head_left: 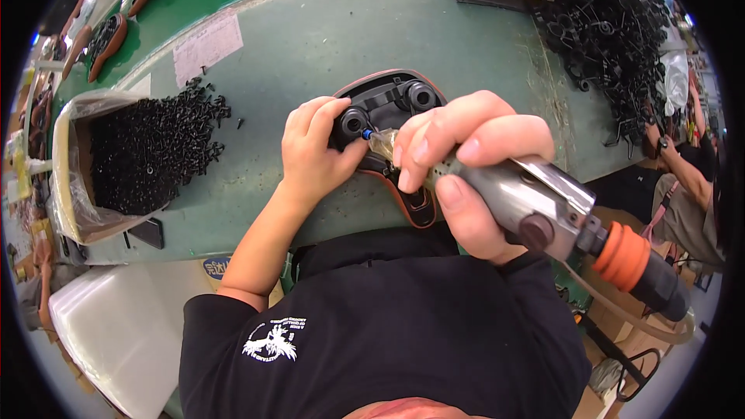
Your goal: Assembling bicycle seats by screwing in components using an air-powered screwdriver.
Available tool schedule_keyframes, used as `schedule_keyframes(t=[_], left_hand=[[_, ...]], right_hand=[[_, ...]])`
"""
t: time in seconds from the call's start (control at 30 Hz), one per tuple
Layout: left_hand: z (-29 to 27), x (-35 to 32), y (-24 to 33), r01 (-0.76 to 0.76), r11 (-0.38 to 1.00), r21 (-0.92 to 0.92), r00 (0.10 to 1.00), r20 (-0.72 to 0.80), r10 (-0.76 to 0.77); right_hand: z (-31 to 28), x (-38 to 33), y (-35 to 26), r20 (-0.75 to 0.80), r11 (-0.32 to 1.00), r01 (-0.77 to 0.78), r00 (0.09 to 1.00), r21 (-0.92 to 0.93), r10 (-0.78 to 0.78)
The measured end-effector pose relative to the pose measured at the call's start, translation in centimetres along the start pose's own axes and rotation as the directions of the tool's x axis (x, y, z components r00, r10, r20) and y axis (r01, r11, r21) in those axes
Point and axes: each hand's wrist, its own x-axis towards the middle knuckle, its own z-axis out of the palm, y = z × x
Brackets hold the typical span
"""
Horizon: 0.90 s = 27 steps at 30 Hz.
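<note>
Right up close, the right hand (466,163) is wrapped tight round a grey air screwdriver (535,206), tip at a black saddle underside (392,109) on the green bench (310,39). Going left to right: bagged box of black screws (143,151), left hand (314,147) curled around the saddle's edge, then black wire clips (605,23) heaped by the far right rim.

A pale rectangular paper label (206,48) lies above an open screw-filled carton (74,163).
</note>
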Motion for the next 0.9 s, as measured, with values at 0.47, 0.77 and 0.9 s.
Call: schedule_keyframes(t=[0.47, 0.77, 0.9], left_hand=[[0.9, -1.3, -2.5, 0.134, 0.944, -0.303, 0.988, -0.031, -0.15], [1.9, -2.3, -4.0, 0.141, 0.859, -0.492, 0.985, -0.019, -0.172], [1.9, -2.0, -3.9, 0.17, 0.823, -0.542, 0.978, -0.009, -0.207]], right_hand=[[3.5, 1.2, 3.8, 0.1, 0.973, -0.122, 0.985, -0.197, 0.144], [4.4, 1.7, 6.4, 0.228, 0.972, -0.059, 0.967, -0.229, 0.113], [3.7, 2.1, 8.3, 0.186, 0.93, -0.113, 0.965, -0.349, 0.187]])
